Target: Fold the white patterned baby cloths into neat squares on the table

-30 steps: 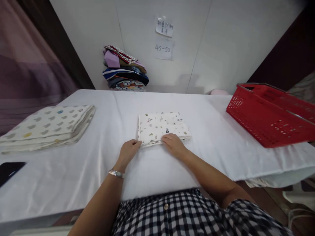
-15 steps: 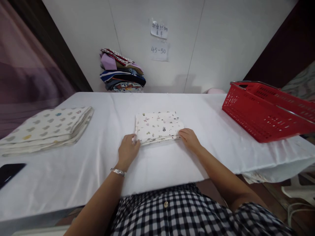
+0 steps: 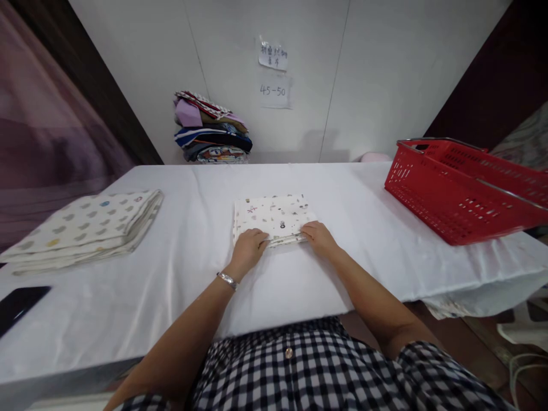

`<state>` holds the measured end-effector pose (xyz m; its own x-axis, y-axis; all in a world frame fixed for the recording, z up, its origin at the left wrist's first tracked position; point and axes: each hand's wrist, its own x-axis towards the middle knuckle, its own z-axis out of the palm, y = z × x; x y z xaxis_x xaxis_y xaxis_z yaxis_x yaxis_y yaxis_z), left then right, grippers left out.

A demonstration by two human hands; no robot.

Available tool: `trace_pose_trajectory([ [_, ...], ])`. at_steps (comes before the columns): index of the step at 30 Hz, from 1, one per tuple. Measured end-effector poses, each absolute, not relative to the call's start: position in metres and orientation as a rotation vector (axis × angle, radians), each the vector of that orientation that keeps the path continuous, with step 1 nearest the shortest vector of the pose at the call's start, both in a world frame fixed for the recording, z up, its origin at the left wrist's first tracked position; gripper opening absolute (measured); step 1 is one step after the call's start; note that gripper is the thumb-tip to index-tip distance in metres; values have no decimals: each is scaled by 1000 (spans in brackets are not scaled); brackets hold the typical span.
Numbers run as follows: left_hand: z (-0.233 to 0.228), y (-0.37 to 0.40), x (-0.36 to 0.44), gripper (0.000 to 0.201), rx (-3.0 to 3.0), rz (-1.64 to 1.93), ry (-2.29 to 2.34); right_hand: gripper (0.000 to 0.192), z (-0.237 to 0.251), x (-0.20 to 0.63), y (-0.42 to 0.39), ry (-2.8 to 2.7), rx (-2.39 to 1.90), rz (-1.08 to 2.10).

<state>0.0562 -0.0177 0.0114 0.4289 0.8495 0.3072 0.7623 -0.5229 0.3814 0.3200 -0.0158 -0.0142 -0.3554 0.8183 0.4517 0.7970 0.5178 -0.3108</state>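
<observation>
A small folded white cloth (image 3: pixel 274 216) with tiny printed figures lies in the middle of the white-covered table (image 3: pixel 342 268). My left hand (image 3: pixel 249 249) rests on its near left corner, fingers curled over the edge. Over at the near right corner my right hand (image 3: pixel 319 238) grips the cloth's edge. A silver bracelet (image 3: pixel 228 279) sits on my left wrist. Both forearms reach out from my checked shirt.
A larger folded cloth with grey dots (image 3: pixel 85 225) lies at the left. A red plastic basket (image 3: pixel 462 191) stands at the right. Stacked folded fabrics (image 3: pixel 212 128) sit against the back wall under paper notes (image 3: pixel 273 74). A dark phone (image 3: pixel 19 302) lies near the left edge.
My left hand has slid right onto the cloth's near left corner. My right hand has shifted slightly left along the near edge. The view has tilted a little.
</observation>
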Motion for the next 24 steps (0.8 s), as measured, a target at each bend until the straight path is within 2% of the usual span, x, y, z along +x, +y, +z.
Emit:
trace_pose_trajectory([
  [19,10,-13,61,30,2444,706,1483,24,-16,314,-20,-2132,-1144,42],
  [24,8,-12,62,30,2411,721,1511,24,-17,310,-19,-2130,-1222,-16],
])
